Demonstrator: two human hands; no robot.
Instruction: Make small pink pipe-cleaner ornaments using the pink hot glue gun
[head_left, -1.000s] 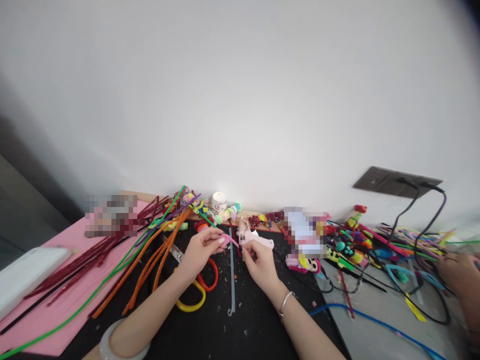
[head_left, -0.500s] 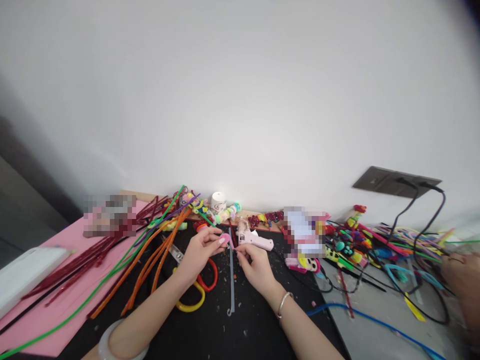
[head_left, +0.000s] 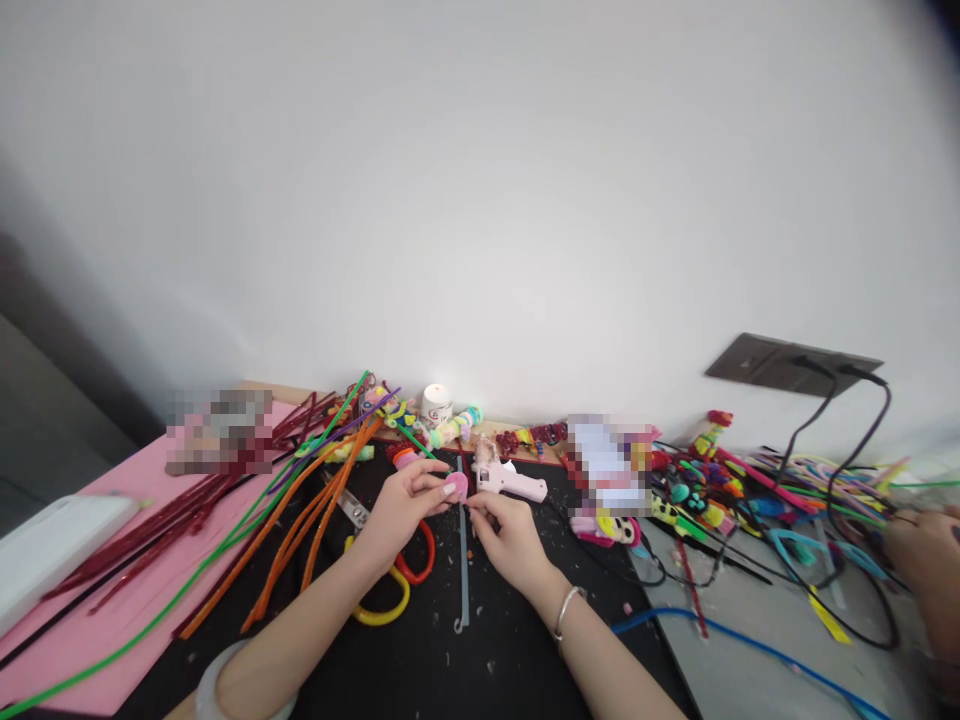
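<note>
Between the thumb and fingers of my left hand (head_left: 405, 505) is a small pink pipe cleaner coil (head_left: 457, 485), held up over the black mat. My right hand (head_left: 514, 530) is closed in a pinch just right of the coil, at its loose end; the fingertips partly hide that end. Below the coil a translucent glue stick (head_left: 463, 575) lies on the mat. Behind my right fingers rests a pink glue gun (head_left: 517, 483). Scissors (head_left: 386, 605) with yellow and red handles lie under my left wrist.
Dark red, orange and green pipe cleaners (head_left: 322, 500) spread over pink board (head_left: 112, 650) at left. A paper cup (head_left: 437, 404) stands by the wall. At right are colourful pipe cleaner figures (head_left: 615, 527), cables (head_left: 885, 440) in a wall socket (head_left: 750, 360), and another person's hand (head_left: 926, 560).
The pink strand visible between the coil and my right fingers has shortened. My left hand has turned the coil slightly, and both hands stay in nearly the same place.
</note>
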